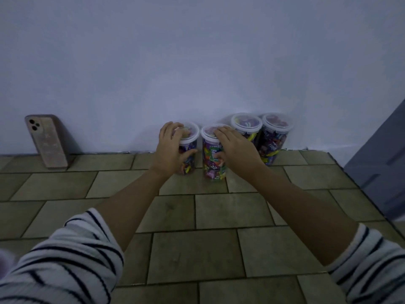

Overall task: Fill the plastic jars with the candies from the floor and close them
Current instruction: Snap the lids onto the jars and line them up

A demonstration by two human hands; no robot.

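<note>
Striped sleeves (65,260) cover both arms down low, and the bare arms reach out over the tile floor (197,255). Four plastic jars stand in a row at the bottom of the wall (197,62). All four are full of bright candies (210,170) and have clear lids on top. The left hand (169,148) grips the first jar (190,160), with its fingers bent over the lid and its thumb on the side. The right hand (236,148) holds the second jar (211,154) the same way, fingers on the lid and thumb on the side. The third jar (246,123) and the fourth jar (275,137) stand just beside them on the right, touching each other. Far to the left a phone (47,141) leans on the wall. A grey door (381,154) is at the right edge.
</note>
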